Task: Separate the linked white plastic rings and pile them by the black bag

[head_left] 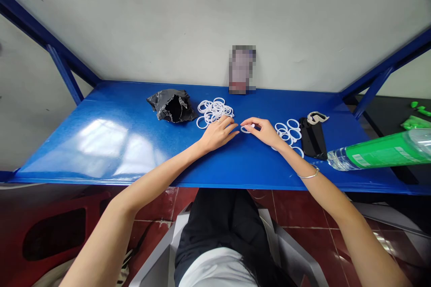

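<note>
My right hand (pixel 263 131) pinches a white plastic ring (pixel 247 129) between thumb and fingers, just above the blue table (pixel 202 168). To its left, my left hand (pixel 220 133) is spread palm down with nothing visible in it. Its fingertips come close to the ring and lie at the near edge of a heap of white rings (pixel 215 108). A smaller group of white rings (pixel 288 132) lies to the right, partly behind my right hand and wrist.
A torn black plastic bag (pixel 173 105) sits left of the heap. A blurred upright phone-like object (pixel 241 69) leans on the wall. At right are a black phone-like slab (pixel 313 138), a whitish curved piece (pixel 317 118) and a green-labelled bottle (pixel 387 150) lying over the table edge.
</note>
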### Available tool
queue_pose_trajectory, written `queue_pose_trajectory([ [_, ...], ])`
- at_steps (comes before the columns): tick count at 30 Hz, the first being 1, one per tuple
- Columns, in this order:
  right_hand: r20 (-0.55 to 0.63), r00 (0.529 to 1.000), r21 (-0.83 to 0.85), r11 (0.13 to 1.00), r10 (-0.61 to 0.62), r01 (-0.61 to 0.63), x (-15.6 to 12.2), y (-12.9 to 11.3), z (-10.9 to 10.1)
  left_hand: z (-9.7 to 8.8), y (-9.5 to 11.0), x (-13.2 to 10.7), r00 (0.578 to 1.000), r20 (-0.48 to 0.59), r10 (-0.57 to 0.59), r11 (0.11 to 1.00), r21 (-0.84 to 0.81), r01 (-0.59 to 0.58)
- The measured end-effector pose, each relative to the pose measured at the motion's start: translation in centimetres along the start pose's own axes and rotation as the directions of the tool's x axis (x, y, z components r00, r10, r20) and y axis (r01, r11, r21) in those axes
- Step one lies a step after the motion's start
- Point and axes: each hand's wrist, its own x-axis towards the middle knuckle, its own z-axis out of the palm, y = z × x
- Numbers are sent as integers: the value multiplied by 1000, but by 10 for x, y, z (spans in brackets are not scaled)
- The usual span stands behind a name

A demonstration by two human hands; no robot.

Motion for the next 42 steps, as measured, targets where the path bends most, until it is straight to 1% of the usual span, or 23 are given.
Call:
queue_pose_trajectory([
  [2,56,998,93,995,21,-26,-1,0,5,2,1,-1,998,66,-17,999,-34,19],
  [5,81,995,198,978,51,-66,-3,-3,7,3,2,-1,992,121,-21,996,-84,31],
  [8,115,991,283,954,68,-98,-4,-5,7,3,3,-1,991,135,-25,991,-130,42],
  [12,160,985,380,916,72,-128,-5,-5,8,5,4,-3,987,144,-66,977,-190,93],
  [15,171,984,446,886,57,-129,-5,-2,8,9,2,-4,986,123,-114,943,-298,146],
  [17,180,983,485,865,43,-127,-4,-1,8,10,2,-4,982,99,-159,889,-419,186],
  [19,173,984,513,849,42,-127,-4,0,7,10,3,-3,970,99,-223,806,-542,240],
  [21,144,988,517,847,58,-125,-3,1,7,7,4,-2,948,135,-289,713,-630,307],
  [23,121,990,499,857,73,-125,-2,1,6,4,6,0,928,181,-325,642,-679,357],
  [26,121,990,470,875,66,-115,-1,1,5,0,7,2,919,221,-326,587,-715,380],
  [30,120,991,416,904,55,-101,-1,-1,6,-1,8,2,905,274,-327,521,-746,414],
  [32,120,991,390,915,57,-100,-1,-2,7,0,9,2,892,314,-326,462,-770,440],
  [35,104,993,321,943,51,-82,-2,-4,8,-1,10,3,859,391,-330,342,-799,495],
  [38,28,999,205,978,24,-29,-2,-5,8,-5,10,5,825,465,-322,221,-810,543],
  [40,-5,1000,143,990,13,-12,-3,-5,8,-6,10,6,818,494,-297,163,-817,553],
  [42,-5,1000,113,993,14,-14,-3,-5,9,-7,10,7,819,505,-273,135,-822,553],
])
